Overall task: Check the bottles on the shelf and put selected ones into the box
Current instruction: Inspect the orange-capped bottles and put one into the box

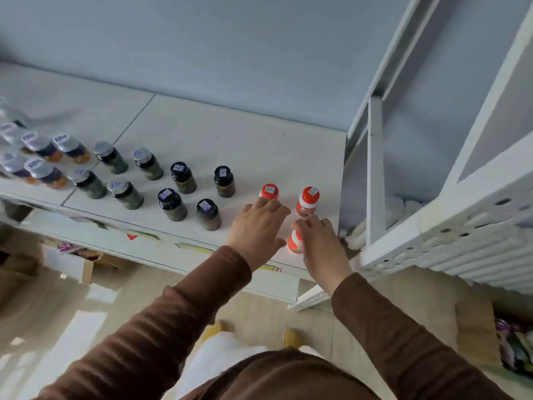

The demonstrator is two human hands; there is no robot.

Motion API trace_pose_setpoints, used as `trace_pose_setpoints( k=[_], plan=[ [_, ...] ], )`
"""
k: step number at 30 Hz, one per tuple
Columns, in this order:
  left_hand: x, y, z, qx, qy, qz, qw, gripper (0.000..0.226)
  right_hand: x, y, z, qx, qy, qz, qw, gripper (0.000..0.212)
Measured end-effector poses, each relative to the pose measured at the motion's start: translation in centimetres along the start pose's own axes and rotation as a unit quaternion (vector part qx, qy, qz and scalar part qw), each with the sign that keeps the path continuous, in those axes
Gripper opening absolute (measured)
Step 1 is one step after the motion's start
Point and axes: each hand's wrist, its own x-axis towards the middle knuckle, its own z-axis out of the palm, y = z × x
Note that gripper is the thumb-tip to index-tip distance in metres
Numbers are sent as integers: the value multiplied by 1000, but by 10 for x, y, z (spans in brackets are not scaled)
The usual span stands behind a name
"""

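Three orange-capped white bottles stand at the right end of the white shelf (pixel 202 134). My left hand (pixel 256 226) reaches to the rear left one (pixel 269 192), its fingertips touching the bottle's front. My right hand (pixel 320 241) lies over the front bottle (pixel 294 242), fingers curled around its top. The third orange bottle (pixel 308 201) stands free just beyond my right fingertips. Several dark bottles (pixel 178 176) with labelled caps stand in two rows to the left. An open cardboard box (pixel 476 327) sits on the floor at lower right.
Further left stand silver-capped bottles with amber contents (pixel 43 148). A white shelf upright (pixel 375 168) and a perforated beam (pixel 461 232) rise at the right. Another cardboard box (pixel 83 261) lies under the shelf at left. My feet are on the floor below.
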Motion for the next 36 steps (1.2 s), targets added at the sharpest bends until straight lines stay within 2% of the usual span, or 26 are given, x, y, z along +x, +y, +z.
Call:
trace_pose_setpoints(
  k=[4, 8, 10, 13, 15, 16, 19, 21, 22, 23, 24, 26, 29, 31, 32, 33, 35, 36],
  plan=[
    [-21, 15, -3, -27, 19, -49, 998, 67, -4, 8, -26, 94, 56, -77, 991, 57],
    [-38, 20, -12, -120, 87, -96, 984, 69, -3, 7, -62, 201, 102, -110, 968, 44],
    [-43, 22, -18, -217, 114, -126, 961, 66, 1, 5, -76, 274, 97, -108, 951, 32],
    [-49, 23, -30, -392, 118, -141, 901, 54, 8, -3, -88, 375, 73, -87, 920, 24],
    [-51, 22, -39, -513, 114, -137, 840, 46, 12, -10, -95, 414, 69, -66, 905, 22],
    [-52, 20, -42, -584, 110, -138, 792, 41, 14, -14, -99, 423, 73, -54, 901, 22],
    [-49, 19, -45, -765, 73, -171, 617, 44, 18, -25, -111, 476, 75, -32, 876, 28],
    [-45, 22, -46, -849, 28, -195, 490, 53, 21, -31, -115, 510, 66, -38, 857, 31],
    [-42, 23, -45, -876, -1, -202, 438, 53, 22, -32, -117, 513, 65, -42, 855, 31],
    [-41, 25, -44, -894, -33, -200, 399, 51, 23, -34, -120, 510, 64, -44, 856, 31],
    [-39, 26, -43, -904, -59, -194, 377, 49, 25, -35, -122, 507, 64, -44, 859, 30],
    [-36, 28, -40, -911, -89, -180, 359, 43, 27, -36, -126, 494, 64, -40, 866, 32],
    [-33, 26, -38, -911, -98, -174, 361, 45, 28, -34, -128, 471, 60, -34, 879, 33],
    [-32, 22, -35, -899, -66, -170, 399, 51, 27, -31, -127, 434, 56, -34, 898, 33],
    [-32, 18, -31, -880, -40, -163, 444, 55, 27, -27, -127, 401, 55, -35, 914, 34],
    [-31, 14, -29, -843, -18, -151, 515, 57, 26, -24, -128, 365, 52, -35, 929, 36],
    [-29, 10, -26, -717, 7, -115, 687, 52, 25, -16, -129, 299, 34, -35, 953, 40],
    [-27, 9, -25, -651, 19, -101, 752, 49, 24, -13, -129, 279, 22, -37, 959, 41]
  ],
)
